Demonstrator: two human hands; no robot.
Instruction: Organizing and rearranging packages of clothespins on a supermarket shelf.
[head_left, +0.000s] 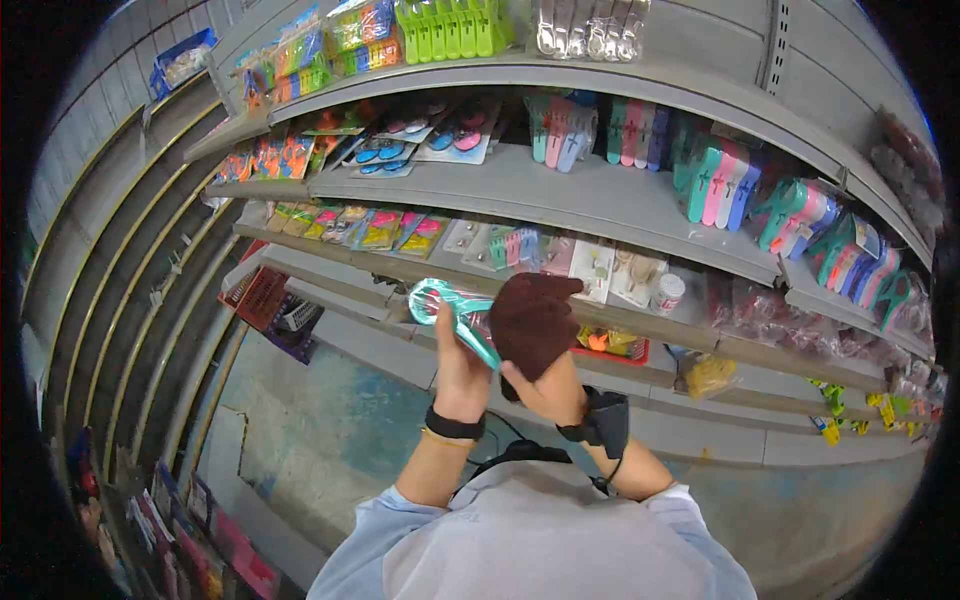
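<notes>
In the middle of the head view, my left hand (461, 371) grips a clear-wrapped pack of large plastic clips (433, 301), its teal side facing up. A dark brown cloth (531, 322) covers the fingers of my right hand (553, 394), whose bare thumb and wrist show below it. The cloth is right beside the pack; whether it touches the wrapper I cannot tell. Both hands are in front of the lower shelf (367, 259), above the floor. Several similar packs of clips (724, 184) stand on the middle shelf (600, 191).
Above, the upper shelf (480, 75) holds green clips (450, 30) and packed metal pieces (590, 30). A white jar (667, 292) stands on the lower shelf; a red tray (630, 352) is beneath. Baskets (259, 300) stand left, near bare tiered shelving (124, 247).
</notes>
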